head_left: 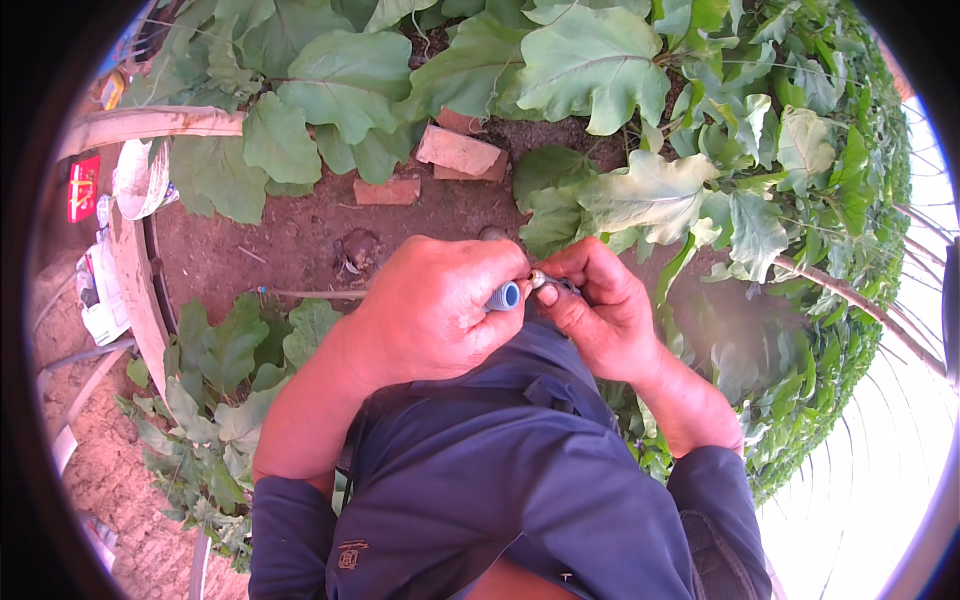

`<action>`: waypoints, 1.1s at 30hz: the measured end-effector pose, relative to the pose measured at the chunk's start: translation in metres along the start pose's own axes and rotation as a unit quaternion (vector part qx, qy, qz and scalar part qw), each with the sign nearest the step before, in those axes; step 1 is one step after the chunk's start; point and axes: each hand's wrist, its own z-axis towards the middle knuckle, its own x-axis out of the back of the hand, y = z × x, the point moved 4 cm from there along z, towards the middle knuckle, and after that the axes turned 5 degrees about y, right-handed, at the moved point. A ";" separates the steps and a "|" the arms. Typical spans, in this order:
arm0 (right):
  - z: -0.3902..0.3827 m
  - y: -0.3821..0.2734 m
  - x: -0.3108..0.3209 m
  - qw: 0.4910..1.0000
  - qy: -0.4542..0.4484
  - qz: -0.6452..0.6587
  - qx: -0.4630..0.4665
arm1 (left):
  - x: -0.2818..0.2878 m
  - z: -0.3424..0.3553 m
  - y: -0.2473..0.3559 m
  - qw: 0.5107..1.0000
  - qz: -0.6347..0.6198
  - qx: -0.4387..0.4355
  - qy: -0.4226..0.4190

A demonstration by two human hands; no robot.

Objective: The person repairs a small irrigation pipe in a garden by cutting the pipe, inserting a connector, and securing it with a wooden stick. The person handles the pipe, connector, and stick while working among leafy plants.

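My left hand [430, 305] is closed in a fist around a blue cylinder [503, 296], whose round hollow-looking end sticks out between the fingers. The rest of that cylinder is hidden in the palm. Close beside it, my right hand [600, 305] pinches a small pale metallic piece [539, 279] between thumb and fingertips. Something thin and dark runs from this piece along the right thumb; its kind is too small to make out. The fingertips of both hands nearly meet in front of my dark blue clothing [520, 430].
Broad-leaved green plants [600, 65] crowd the far side and the right. Several bricks [460, 150] lie on brown soil ahead. A wooden board [140, 290], a white container [142, 180] and a red packet [84, 188] are at the left. A thin hose [315, 294] lies on the ground.
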 end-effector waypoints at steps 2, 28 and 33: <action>-0.001 0.003 0.000 0.995 -0.006 0.086 -0.043 | 0.003 0.000 0.002 1.000 -0.021 0.001 -0.003; -0.016 -0.043 0.014 0.975 -0.034 -0.214 0.038 | -0.008 -0.008 0.001 0.999 -0.025 0.004 0.026; -0.013 -0.058 0.014 0.959 -0.031 -0.273 0.062 | -0.011 -0.014 0.003 0.999 -0.033 0.014 0.031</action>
